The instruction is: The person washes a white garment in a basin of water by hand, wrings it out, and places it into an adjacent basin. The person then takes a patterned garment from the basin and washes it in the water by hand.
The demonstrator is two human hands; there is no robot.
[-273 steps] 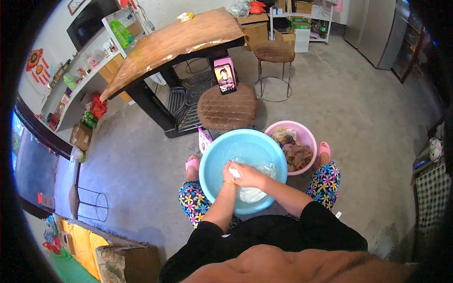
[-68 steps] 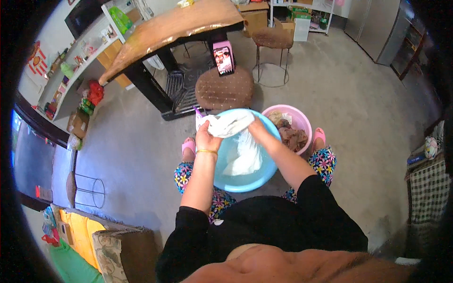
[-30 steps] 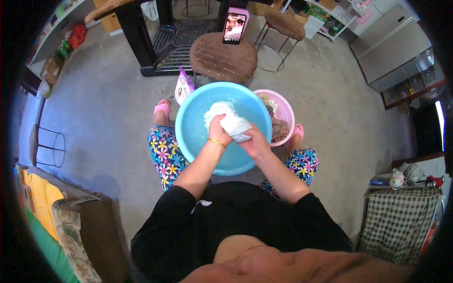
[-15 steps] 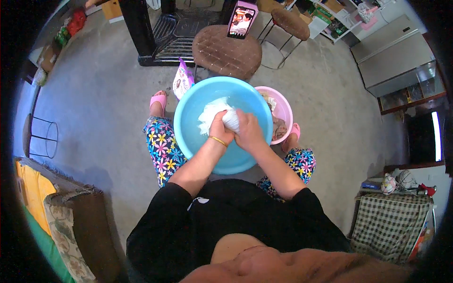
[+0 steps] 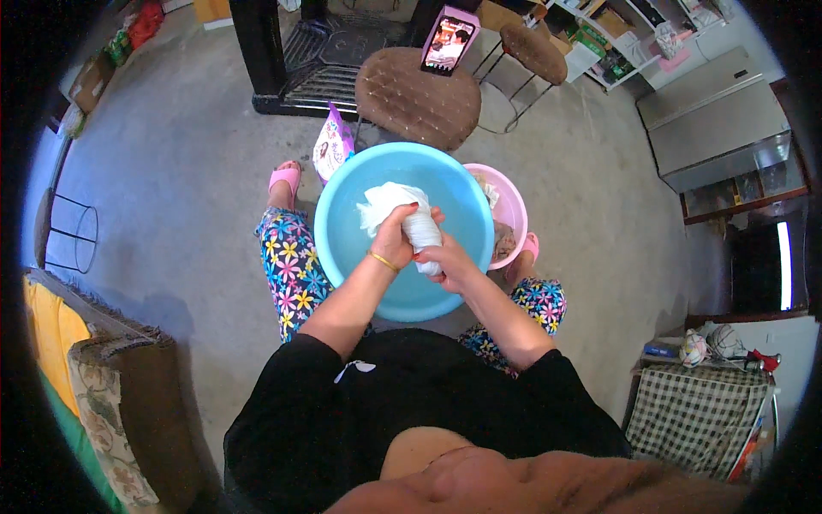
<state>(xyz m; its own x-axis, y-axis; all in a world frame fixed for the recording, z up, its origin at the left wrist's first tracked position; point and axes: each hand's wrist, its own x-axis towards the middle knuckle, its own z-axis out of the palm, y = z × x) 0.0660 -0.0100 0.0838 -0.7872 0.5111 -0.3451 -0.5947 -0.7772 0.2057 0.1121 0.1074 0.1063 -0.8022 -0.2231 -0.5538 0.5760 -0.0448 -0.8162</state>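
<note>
Now that more white cloth (image 5: 421,231) shows twisted, left hand (image 5: 395,237) and right hand (image 5: 452,261) clench it, basin (image 5: 344,224) below; likely wringing.

A white cloth (image 5: 421,231), twisted tight, one end loose, slants over a blue basin (image 5: 341,236).

Beyond the right hand (image 5: 447,259), a brown stool (image 5: 415,101) bearing a lit phone (image 5: 447,44); far to that hand's right, a silver refrigerator (image 5: 715,120) ahead, a checked cloth (image 5: 695,415) farther back.
</note>
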